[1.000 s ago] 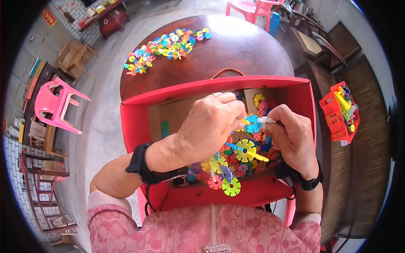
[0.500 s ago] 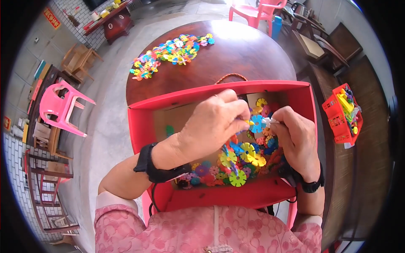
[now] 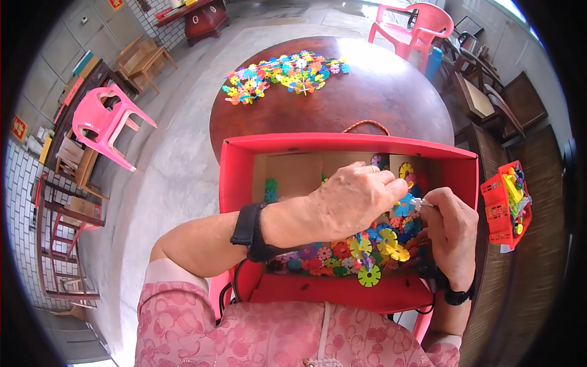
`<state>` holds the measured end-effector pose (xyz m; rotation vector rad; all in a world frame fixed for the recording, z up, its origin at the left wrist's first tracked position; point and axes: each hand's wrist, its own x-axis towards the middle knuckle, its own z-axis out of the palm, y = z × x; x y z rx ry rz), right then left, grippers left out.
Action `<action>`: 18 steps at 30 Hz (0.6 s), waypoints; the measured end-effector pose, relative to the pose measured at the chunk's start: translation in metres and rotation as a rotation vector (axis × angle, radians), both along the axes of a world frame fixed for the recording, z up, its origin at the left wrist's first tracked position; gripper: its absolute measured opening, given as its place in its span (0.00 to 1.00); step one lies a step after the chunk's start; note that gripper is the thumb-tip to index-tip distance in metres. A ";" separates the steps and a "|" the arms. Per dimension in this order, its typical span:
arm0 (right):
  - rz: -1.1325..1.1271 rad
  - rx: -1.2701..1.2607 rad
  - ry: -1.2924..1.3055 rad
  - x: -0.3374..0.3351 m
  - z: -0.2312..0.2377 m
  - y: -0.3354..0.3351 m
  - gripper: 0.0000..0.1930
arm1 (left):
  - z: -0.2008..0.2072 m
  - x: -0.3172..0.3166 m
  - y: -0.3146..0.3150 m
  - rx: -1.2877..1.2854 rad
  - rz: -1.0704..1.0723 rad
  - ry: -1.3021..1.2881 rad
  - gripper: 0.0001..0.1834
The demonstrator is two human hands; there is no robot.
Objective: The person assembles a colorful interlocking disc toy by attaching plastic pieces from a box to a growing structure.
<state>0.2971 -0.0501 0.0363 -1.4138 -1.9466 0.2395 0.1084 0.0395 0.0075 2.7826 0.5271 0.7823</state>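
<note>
Over the red box, my left hand is closed on a chain of joined notched plastic discs. A blue disc of that chain shows by its fingertips. Below the hand hang green and yellow discs, several linked together. My right hand pinches a white disc, which meets the blue disc's edge; whether the slots are engaged I cannot tell. Loose discs in many colours lie in the red box, partly hidden by my hands and the chain.
Behind the box stands a round dark table bearing a long colourful construction of joined discs. At the right is a red basket of plastic pieces. Pink chairs stand left and far right. A rope handle rises behind the box.
The whole view has shifted, so the scene appears further right and lower. My hands stay close together, still holding the blue disc's chain and the white disc.
</note>
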 end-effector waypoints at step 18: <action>0.113 -0.079 0.057 0.007 -0.013 0.007 0.06 | -0.010 0.003 -0.005 -0.133 -0.033 -0.012 0.06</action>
